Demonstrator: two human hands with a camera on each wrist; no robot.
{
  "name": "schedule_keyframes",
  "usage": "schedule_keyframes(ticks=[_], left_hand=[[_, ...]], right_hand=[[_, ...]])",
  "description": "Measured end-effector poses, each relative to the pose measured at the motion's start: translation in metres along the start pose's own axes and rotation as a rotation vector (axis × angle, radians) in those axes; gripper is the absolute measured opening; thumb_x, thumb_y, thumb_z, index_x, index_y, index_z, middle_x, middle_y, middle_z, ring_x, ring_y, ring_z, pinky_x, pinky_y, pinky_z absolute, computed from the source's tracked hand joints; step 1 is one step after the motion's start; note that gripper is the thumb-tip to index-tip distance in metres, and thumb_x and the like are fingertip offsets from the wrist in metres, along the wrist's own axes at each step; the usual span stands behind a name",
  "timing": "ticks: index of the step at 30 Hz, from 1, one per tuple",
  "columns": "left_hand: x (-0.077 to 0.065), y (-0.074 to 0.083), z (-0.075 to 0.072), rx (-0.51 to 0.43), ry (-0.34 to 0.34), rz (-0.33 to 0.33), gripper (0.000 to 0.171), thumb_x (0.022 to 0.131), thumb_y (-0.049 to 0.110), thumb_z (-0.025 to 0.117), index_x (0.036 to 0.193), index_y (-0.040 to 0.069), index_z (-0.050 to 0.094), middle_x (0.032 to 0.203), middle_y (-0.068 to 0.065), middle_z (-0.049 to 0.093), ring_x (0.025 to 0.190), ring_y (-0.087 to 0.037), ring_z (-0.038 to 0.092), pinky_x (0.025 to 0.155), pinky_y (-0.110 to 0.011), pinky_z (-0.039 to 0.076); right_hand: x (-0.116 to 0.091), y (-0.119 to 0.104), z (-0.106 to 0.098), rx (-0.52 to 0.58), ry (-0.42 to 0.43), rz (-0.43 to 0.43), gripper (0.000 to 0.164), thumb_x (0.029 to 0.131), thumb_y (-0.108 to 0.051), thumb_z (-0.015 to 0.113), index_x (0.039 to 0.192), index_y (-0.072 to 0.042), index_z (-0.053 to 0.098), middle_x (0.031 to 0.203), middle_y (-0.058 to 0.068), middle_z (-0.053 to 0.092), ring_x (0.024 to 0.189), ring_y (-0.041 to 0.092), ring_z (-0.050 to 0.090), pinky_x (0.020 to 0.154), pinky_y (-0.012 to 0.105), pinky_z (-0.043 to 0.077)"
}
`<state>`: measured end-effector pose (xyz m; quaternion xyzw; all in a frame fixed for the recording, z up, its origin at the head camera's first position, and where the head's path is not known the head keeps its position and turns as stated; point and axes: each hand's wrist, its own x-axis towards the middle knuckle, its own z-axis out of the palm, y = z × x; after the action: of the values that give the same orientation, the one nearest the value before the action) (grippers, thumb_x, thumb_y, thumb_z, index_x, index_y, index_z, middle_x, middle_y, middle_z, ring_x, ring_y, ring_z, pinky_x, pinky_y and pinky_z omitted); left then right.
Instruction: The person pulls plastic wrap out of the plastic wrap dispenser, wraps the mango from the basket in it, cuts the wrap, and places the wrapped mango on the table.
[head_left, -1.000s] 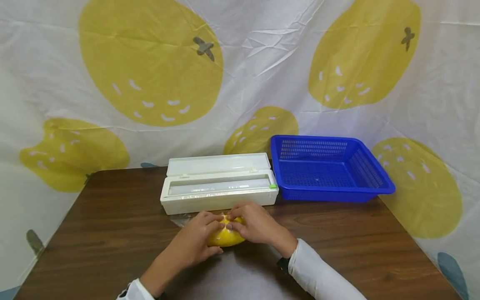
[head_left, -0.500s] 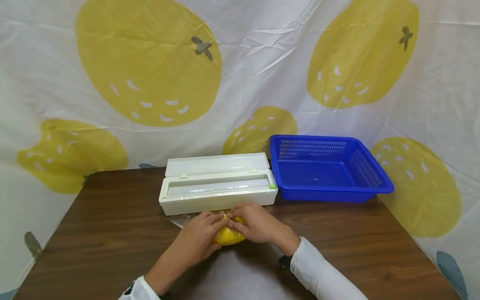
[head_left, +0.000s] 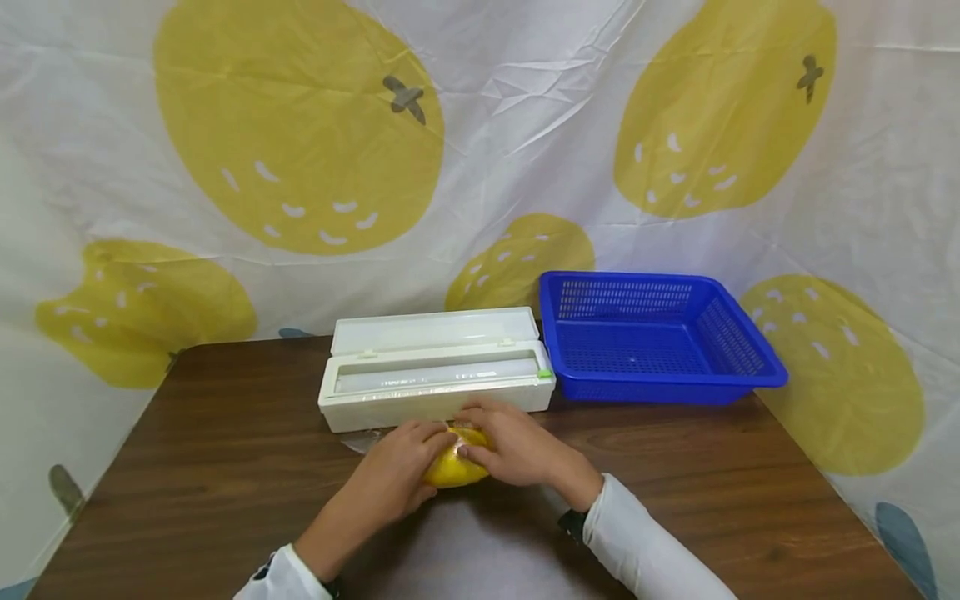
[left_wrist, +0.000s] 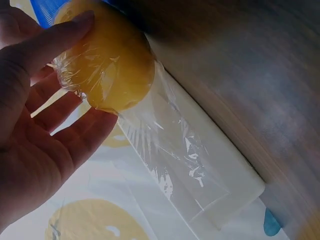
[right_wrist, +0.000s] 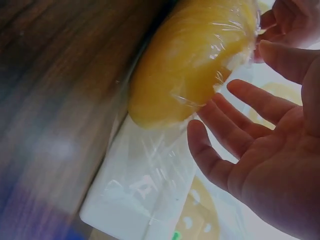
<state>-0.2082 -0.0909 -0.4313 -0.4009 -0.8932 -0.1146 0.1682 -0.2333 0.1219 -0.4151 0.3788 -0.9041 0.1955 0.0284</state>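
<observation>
A rounded yellow fruit [head_left: 454, 472], its exact kind unclear, sits on the table wrapped in clear cling film [left_wrist: 180, 155]. My left hand [head_left: 393, 471] holds its left side, thumb across the top and fingers round the far side. On the right side my right hand [head_left: 517, 446] rests its thumb on top, with bent fingers at the far side touching the film. The right wrist view shows these fingers [right_wrist: 225, 130] loosely spread by the film's edge. A loose flap of film reaches out left of the fruit. Its underside is hidden.
Directly behind the fruit stands a white cling film dispenser [head_left: 442, 410], lid raised, a film roll [head_left: 450, 372] inside. A blue plastic basket [head_left: 667, 389] stands to its right. Behind the wooden table [head_left: 225, 475] hangs a fruit-print cloth [head_left: 510, 142].
My fingertips pinched film together on top of the fruit a second ago. Now they lie further apart, and more of the top shows. The dispenser and basket have stayed in place.
</observation>
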Motion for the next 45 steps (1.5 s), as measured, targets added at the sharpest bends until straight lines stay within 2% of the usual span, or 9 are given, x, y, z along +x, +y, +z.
schedule_keyframes(ticks=[6, 15, 20, 24, 29, 34, 40, 45], left_hand=[[-0.002, -0.006, -0.001, -0.038, -0.025, -0.010, 0.068, 0.060, 0.017, 0.091, 0.120, 0.002, 0.063, 0.116, -0.015, 0.066, 0.104, -0.032, 0.058, 0.089, -0.049, 0.055], [0.001, -0.012, -0.013, -0.159, -0.038, -0.050, 0.068, 0.060, 0.022, 0.087, 0.120, 0.003, 0.063, 0.116, -0.013, 0.067, 0.101, -0.026, 0.059, 0.087, -0.047, 0.056], [0.002, -0.017, -0.016, -0.231, -0.038, -0.061, 0.072, 0.061, 0.021, 0.087, 0.125, 0.002, 0.060, 0.111, -0.007, 0.069, 0.096, -0.020, 0.059, 0.085, -0.044, 0.056], [0.004, -0.021, -0.017, -0.315, -0.068, -0.102, 0.079, 0.062, 0.020, 0.086, 0.133, 0.005, 0.055, 0.108, -0.002, 0.068, 0.089, -0.015, 0.058, 0.080, -0.039, 0.056], [0.004, -0.027, -0.019, -0.419, -0.106, -0.169, 0.094, 0.066, 0.021, 0.085, 0.147, 0.003, 0.040, 0.116, -0.006, 0.068, 0.090, -0.013, 0.059, 0.080, -0.037, 0.056], [0.003, -0.034, -0.021, -0.477, -0.120, -0.167, 0.104, 0.069, 0.021, 0.084, 0.153, -0.002, 0.026, 0.120, -0.008, 0.069, 0.090, -0.013, 0.059, 0.082, -0.040, 0.056], [0.003, -0.040, -0.020, -0.557, -0.131, -0.167, 0.099, 0.075, 0.018, 0.082, 0.153, -0.003, 0.025, 0.120, -0.011, 0.070, 0.092, -0.015, 0.061, 0.086, -0.044, 0.055], [0.004, -0.043, -0.018, -0.546, -0.136, -0.168, 0.087, 0.076, 0.019, 0.081, 0.149, -0.003, 0.037, 0.123, -0.013, 0.069, 0.093, -0.015, 0.060, 0.084, -0.043, 0.055]], right_hand=[[-0.002, -0.005, -0.006, 0.008, 0.011, 0.008, 0.052, 0.092, -0.033, 0.067, 0.136, -0.008, 0.057, 0.140, 0.012, 0.055, 0.121, 0.024, 0.054, 0.099, 0.048, 0.050], [-0.005, -0.012, -0.009, -0.083, 0.074, -0.081, 0.064, 0.078, -0.038, 0.081, 0.132, -0.012, 0.060, 0.130, 0.006, 0.061, 0.116, 0.020, 0.054, 0.094, 0.045, 0.052], [-0.006, -0.014, -0.007, -0.105, 0.068, -0.063, 0.076, 0.075, -0.041, 0.083, 0.139, -0.011, 0.053, 0.132, 0.008, 0.063, 0.119, 0.022, 0.055, 0.097, 0.046, 0.051], [-0.006, -0.014, -0.005, -0.106, 0.063, -0.041, 0.085, 0.073, -0.038, 0.085, 0.145, -0.012, 0.047, 0.134, 0.010, 0.063, 0.118, 0.024, 0.056, 0.098, 0.047, 0.050], [-0.004, -0.012, -0.002, -0.143, 0.079, -0.065, 0.079, 0.070, -0.036, 0.087, 0.137, -0.012, 0.052, 0.129, 0.010, 0.064, 0.113, 0.024, 0.059, 0.095, 0.047, 0.052], [-0.003, -0.012, 0.001, -0.215, 0.071, -0.074, 0.073, 0.069, -0.036, 0.088, 0.131, -0.015, 0.056, 0.127, 0.008, 0.064, 0.114, 0.022, 0.058, 0.094, 0.049, 0.050], [-0.001, -0.009, 0.008, -0.263, 0.089, -0.057, 0.072, 0.072, -0.032, 0.086, 0.134, -0.016, 0.053, 0.125, 0.006, 0.065, 0.110, 0.020, 0.059, 0.089, 0.047, 0.051], [0.001, -0.003, 0.010, -0.256, 0.118, -0.087, 0.070, 0.073, -0.031, 0.086, 0.134, -0.016, 0.054, 0.125, 0.005, 0.065, 0.111, 0.019, 0.058, 0.088, 0.047, 0.051]])
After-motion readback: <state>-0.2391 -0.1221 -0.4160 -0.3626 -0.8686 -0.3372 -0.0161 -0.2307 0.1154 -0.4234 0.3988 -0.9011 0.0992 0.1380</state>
